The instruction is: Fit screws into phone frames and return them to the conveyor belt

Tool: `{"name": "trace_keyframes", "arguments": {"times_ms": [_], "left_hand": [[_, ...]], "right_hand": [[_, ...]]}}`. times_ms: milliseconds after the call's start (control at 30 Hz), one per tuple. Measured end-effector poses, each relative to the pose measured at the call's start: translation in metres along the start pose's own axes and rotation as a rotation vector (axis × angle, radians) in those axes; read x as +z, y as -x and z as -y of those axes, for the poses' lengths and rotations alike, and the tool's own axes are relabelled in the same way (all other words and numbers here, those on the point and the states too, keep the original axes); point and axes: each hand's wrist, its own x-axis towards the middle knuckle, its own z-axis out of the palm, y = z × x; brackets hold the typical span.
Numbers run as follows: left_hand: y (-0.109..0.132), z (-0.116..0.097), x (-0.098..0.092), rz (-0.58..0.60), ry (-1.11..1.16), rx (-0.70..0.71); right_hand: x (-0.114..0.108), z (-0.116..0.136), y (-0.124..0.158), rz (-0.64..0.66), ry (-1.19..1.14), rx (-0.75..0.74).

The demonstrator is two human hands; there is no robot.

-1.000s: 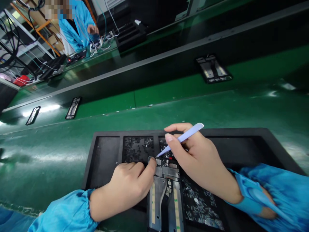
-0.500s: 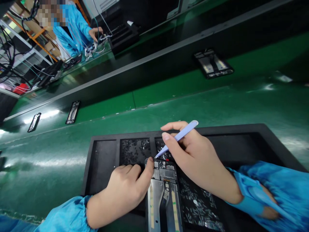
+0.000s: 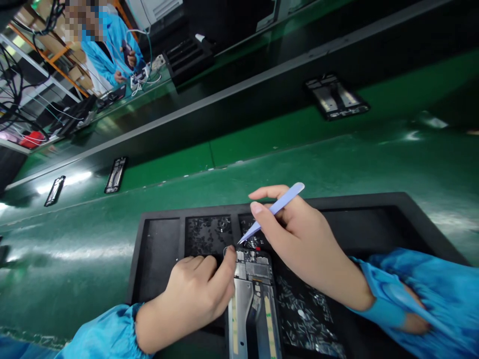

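Note:
An opened phone (image 3: 245, 294) lies on the black parts tray (image 3: 359, 200), its top circuit board and long dark flex cable exposed. My left hand (image 3: 196, 294) is closed at its upper left edge, the index fingertip pressed on the top corner; the fingers' undersides are hidden. My right hand (image 3: 295, 234) pinches blue-lilac tweezers (image 3: 279, 203) between thumb and fingers. The tweezers' tips come down right beside my left fingertip, at the phone's top edge. Whether they hold a tiny part is too small to tell. A small red piece (image 3: 258, 248) shows at the phone's top.
Small dark parts (image 3: 209, 234) fill one tray compartment; thin clear pieces (image 3: 305, 319) lie right of the phone. On the green belt beyond are several phone frames, one at right (image 3: 337, 97), one at left (image 3: 116, 174). Across it, a co-worker in blue (image 3: 112, 45) holds a dark phone-like object.
The phone frames on the belt have shifted slightly right. My hands and the tweezers have barely moved. The co-worker's hand has left the cables and now holds a dark object.

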Motion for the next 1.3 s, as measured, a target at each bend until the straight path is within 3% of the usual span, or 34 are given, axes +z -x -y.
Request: {"name": "trace_keyframes", "arguments": {"times_ms": [167,367,533,800,1033,1300], "left_hand": [[-0.001,-0.01,-0.013,-0.112,0.043,-0.077],[0.003,-0.018,-0.017,-0.252,0.153,-0.118],[-0.004,-0.001,-0.007,-0.081,0.404,-0.196],[-0.021,-0.004,-0.021,0.118,0.431,-0.275],[-0.032,-0.007,-0.031,0.193,0.369,-0.288],[-0.045,-0.005,-0.021,0.188,0.367,-0.325]], "right_hand": [[-0.003,0.003,-0.004,0.01,-0.027,0.017],[-0.001,-0.003,-0.002,0.161,0.054,-0.127],[0.002,-0.005,-0.002,0.157,0.049,-0.169],[-0.001,-0.002,-0.004,0.073,0.048,-0.183],[0.004,-0.004,-0.005,0.104,0.038,-0.198],[0.002,-0.006,-0.014,0.11,-0.032,-0.083]]}}
